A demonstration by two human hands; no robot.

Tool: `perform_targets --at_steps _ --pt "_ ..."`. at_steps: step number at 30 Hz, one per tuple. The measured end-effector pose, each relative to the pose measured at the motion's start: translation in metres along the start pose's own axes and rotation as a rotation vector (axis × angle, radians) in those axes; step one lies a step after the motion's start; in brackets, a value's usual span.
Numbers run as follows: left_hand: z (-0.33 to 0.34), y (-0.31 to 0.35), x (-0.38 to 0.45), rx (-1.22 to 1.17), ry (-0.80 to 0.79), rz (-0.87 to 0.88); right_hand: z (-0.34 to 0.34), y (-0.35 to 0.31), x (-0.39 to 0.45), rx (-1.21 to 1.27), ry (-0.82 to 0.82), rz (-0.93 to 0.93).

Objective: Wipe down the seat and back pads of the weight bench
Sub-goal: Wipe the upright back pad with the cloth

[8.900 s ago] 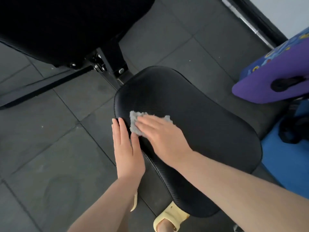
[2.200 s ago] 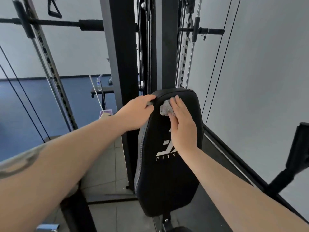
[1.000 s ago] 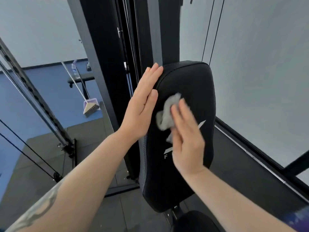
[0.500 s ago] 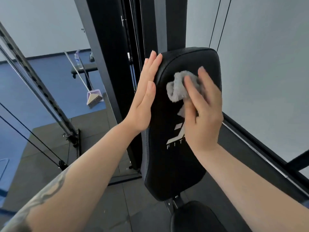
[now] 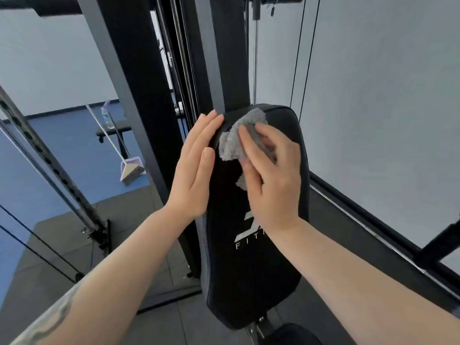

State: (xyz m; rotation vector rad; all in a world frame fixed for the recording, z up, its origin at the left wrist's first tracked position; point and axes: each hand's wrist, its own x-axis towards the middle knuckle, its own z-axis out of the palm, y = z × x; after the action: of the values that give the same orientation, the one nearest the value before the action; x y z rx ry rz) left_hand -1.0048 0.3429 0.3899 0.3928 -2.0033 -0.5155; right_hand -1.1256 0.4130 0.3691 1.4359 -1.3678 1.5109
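Your right hand [image 5: 270, 175] presses a gray cloth [image 5: 236, 140] against the upright back pad [image 5: 251, 270] near its top, at twelve o'clock; your left hand [image 5: 195, 170], fingers straight, braces the pad's nine o'clock edge.

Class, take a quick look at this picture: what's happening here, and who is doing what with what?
A person is wiping the upright back pad of a weight bench. The right hand presses a grey cloth against the pad's upper part, near its top edge. The left hand lies flat, fingers straight, along the pad's left side, apparently steadying it. The lower part of the pad, with its white logo, is uncovered. A broom stands in the background.
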Motion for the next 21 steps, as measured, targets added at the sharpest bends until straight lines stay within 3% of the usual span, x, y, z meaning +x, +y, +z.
perform_targets --at_steps 6,11,14,18,21 --pt "-0.006 0.006 0.031 0.214 -0.145 0.148 -0.013 0.029 -0.076 -0.041 -0.142 0.123" --pt "-0.012 0.016 0.052 0.094 -0.205 0.171 0.002 0.014 -0.010 0.045 0.057 0.082" --pt "-0.014 0.024 0.061 0.122 -0.251 0.158 0.017 0.027 0.005 -0.023 0.036 -0.022" --pt "-0.004 0.021 0.050 0.408 -0.262 0.306 -0.002 0.054 -0.050 -0.059 -0.015 0.193" --pt "0.001 0.016 0.049 0.386 -0.229 0.416 -0.011 0.048 -0.038 -0.043 0.021 0.240"
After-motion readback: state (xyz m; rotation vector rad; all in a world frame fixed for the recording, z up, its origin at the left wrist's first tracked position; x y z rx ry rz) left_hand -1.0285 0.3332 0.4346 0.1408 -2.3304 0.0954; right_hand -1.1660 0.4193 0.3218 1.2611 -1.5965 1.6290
